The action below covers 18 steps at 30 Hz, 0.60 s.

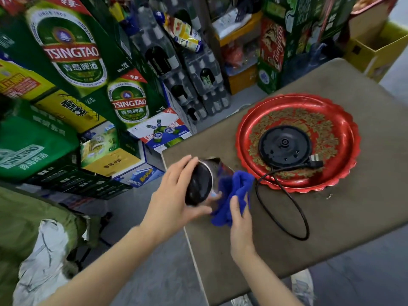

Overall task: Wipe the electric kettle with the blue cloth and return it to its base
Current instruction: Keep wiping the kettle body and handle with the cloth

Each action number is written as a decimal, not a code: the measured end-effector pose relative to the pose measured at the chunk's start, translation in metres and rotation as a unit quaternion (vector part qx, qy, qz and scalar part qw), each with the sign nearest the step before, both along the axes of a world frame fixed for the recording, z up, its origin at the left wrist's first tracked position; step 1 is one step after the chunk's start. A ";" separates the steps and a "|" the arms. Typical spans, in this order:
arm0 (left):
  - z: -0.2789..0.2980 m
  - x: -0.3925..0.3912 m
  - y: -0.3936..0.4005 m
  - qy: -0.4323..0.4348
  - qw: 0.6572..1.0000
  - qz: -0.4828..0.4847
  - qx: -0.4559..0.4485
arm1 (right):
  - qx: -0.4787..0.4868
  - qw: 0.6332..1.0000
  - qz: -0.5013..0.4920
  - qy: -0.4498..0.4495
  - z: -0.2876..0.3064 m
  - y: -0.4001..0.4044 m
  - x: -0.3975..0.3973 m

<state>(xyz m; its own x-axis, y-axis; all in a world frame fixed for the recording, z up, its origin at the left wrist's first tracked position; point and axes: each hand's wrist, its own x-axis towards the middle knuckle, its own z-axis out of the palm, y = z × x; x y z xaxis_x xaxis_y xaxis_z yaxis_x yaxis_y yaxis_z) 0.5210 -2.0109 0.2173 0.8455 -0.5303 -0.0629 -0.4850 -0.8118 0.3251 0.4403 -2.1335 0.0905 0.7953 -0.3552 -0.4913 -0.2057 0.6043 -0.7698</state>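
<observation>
The electric kettle [204,180] is tipped on its side at the near-left corner of the tabletop [331,228], its dark round end facing the person and its long axis pointing away toward the far edge. The left hand [176,195] is spread wide and cups that dark end, fingers curled round the rim. The right hand [239,219] is closed on the blue cloth [233,195], pressing it against the kettle's steel flank. The kettle base [284,147] sits bare in the middle of a red tray [344,133], off to the right of both hands and nearer the right one, its power cord [284,206] looping toward the near edge. The kettle's handle and spout are hard to make out; the shiny lip at the top may be the spout. The cloth hides the far flank.
</observation>
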 end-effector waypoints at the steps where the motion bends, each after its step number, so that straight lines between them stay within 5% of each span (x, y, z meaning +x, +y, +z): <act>1: 0.001 0.010 -0.005 0.009 0.999 0.030 -0.007 | -0.025 0.999 0.002 -0.026 0.005 -0.001 0.010; 5: 0.000 0.038 -0.029 -0.011 0.998 0.068 0.007 | -0.180 0.980 -0.003 -0.089 0.007 -0.006 0.041; 11: -0.008 0.036 -0.047 0.013 0.994 0.105 -0.016 | -0.429 0.899 0.031 -0.084 -0.049 0.043 -0.007; 15: -0.008 0.037 -0.059 0.013 0.991 0.131 -0.011 | -0.330 0.944 -0.003 0.008 -0.059 0.047 -0.020; 18: -0.007 0.036 -0.069 0.016 0.987 0.157 -0.013 | -0.258 0.962 -0.082 -0.026 -0.013 0.047 0.001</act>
